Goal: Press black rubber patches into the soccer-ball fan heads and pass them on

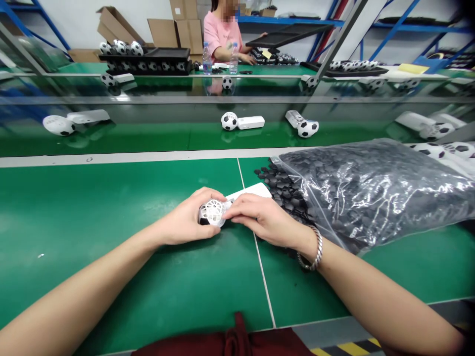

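Observation:
A white handheld fan with a football-shaped head [213, 212] lies on the green table, its white handle [256, 190] pointing up and to the right. My left hand [193, 216] is curled around the left side of the ball head, thumb below and fingers above. Against the right side of the head, my right hand [261, 216] has its fingertips pinched together; whatever they hold, if anything, is too small to make out. To the right, loose black pieces [289, 190] spill from a clear plastic bag [382, 188] full of them.
Beyond the table edge runs a green conveyor with more football fans [229, 121], [308, 128]. White football fans [460, 151] lie behind the bag. Across the line, a person in a pink shirt [223, 32] works beside black trays [148, 62] and bottles [233, 58].

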`<control>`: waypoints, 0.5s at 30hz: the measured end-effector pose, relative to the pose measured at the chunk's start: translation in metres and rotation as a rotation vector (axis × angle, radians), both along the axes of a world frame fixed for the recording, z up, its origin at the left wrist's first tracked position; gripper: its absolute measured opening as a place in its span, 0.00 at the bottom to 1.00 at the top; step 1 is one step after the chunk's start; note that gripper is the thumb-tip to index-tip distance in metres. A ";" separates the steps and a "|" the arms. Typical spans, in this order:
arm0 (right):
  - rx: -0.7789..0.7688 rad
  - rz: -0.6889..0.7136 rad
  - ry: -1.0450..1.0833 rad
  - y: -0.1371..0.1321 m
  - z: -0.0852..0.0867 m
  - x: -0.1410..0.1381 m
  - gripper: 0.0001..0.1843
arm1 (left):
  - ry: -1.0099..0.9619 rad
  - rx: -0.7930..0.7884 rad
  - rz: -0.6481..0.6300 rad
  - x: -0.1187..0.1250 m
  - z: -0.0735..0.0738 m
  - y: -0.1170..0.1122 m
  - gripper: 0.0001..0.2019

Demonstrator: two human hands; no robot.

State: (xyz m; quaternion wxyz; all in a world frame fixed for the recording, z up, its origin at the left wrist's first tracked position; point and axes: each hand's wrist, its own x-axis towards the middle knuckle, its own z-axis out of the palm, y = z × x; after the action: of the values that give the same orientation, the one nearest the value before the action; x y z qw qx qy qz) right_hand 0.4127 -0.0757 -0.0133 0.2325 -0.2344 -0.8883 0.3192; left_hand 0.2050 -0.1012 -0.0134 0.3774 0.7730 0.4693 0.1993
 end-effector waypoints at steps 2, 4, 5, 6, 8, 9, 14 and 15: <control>0.030 0.004 0.013 -0.001 -0.002 -0.003 0.07 | 0.011 0.023 0.037 0.004 0.000 -0.002 0.21; 0.055 -0.012 0.036 -0.002 -0.004 -0.006 0.04 | 0.013 0.036 0.062 0.007 -0.001 -0.004 0.21; 0.066 -0.020 0.047 -0.002 -0.005 -0.007 0.03 | 0.009 0.049 0.069 0.008 -0.002 -0.004 0.21; 0.075 -0.025 0.052 -0.002 -0.006 -0.009 0.03 | 0.004 0.066 0.076 0.009 -0.003 -0.005 0.20; 0.083 -0.041 0.056 -0.002 -0.008 -0.011 0.02 | -0.004 0.099 0.086 0.011 -0.004 -0.005 0.18; 0.076 -0.050 0.056 -0.001 -0.009 -0.012 0.03 | -0.006 0.113 0.088 0.011 -0.005 -0.006 0.17; 0.063 -0.095 0.045 0.003 -0.015 -0.013 0.07 | -0.017 0.149 0.086 0.013 -0.007 -0.007 0.15; 0.078 -0.101 0.041 0.005 -0.016 -0.013 0.07 | -0.017 0.153 0.089 0.013 -0.007 -0.007 0.15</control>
State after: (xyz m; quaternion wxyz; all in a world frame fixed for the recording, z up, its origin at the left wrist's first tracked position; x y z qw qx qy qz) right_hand 0.3997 -0.0710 -0.0290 0.2752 -0.2630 -0.8822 0.2771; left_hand 0.2183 -0.1083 -0.0206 0.3120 0.7762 0.4834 0.2578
